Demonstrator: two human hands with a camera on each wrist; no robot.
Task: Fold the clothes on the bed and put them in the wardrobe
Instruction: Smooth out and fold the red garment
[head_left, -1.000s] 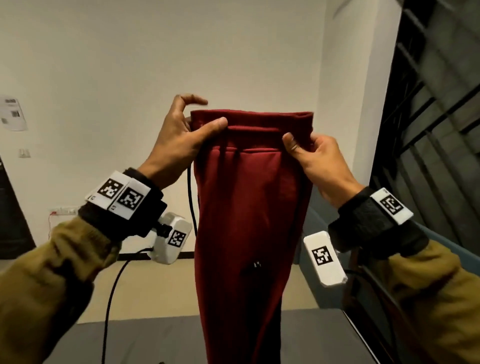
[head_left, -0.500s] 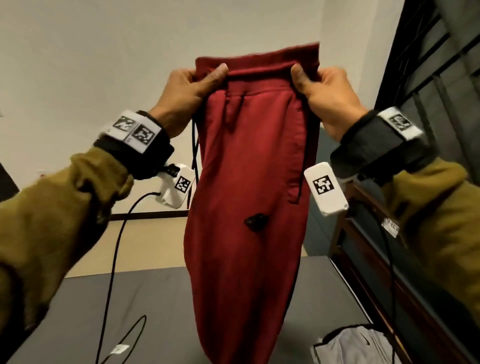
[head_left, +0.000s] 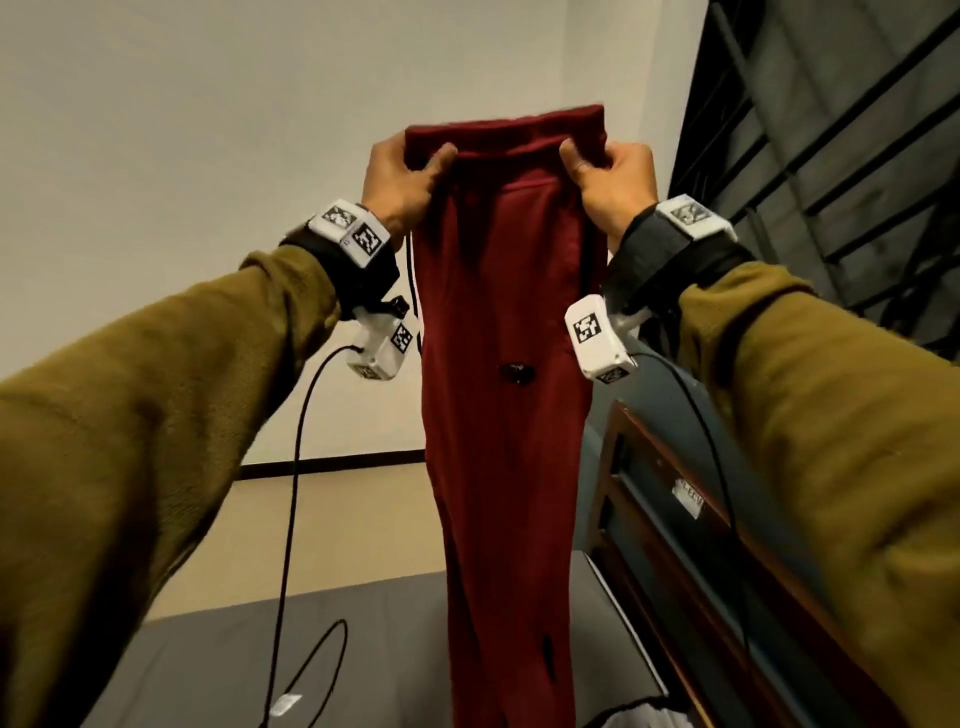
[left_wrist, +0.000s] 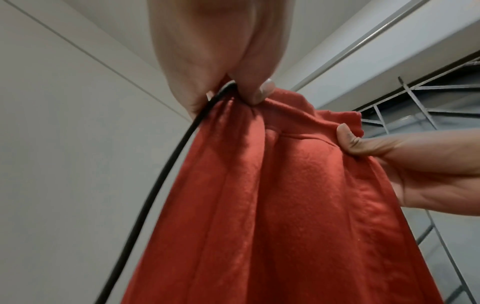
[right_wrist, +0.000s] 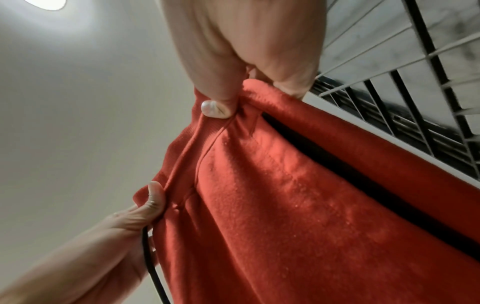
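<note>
The left hand (head_left: 400, 179) has its thumb across the front of the waistband and its fingers (left_wrist: 255, 90) curled behind, clamped on the left corner of the red trousers (head_left: 506, 364); a black cord (left_wrist: 161, 181) runs down from that grip. The right hand (head_left: 613, 182) pinches the right corner the same way, thumb in front, fingers folded behind. The trousers hang in the air between the arms, waistband up and level, long axis vertical, legs together and pointing down to the bed (head_left: 363, 644), where the lower end leaves the frame. A small dark patch sits mid-leg; no writing on it can be read. A bare wall lies beyond, a wooden bed frame (head_left: 691, 525) and dark window bars (head_left: 831, 130) close on the right, a pale garment (head_left: 628, 719) at the bed's right edge
</note>
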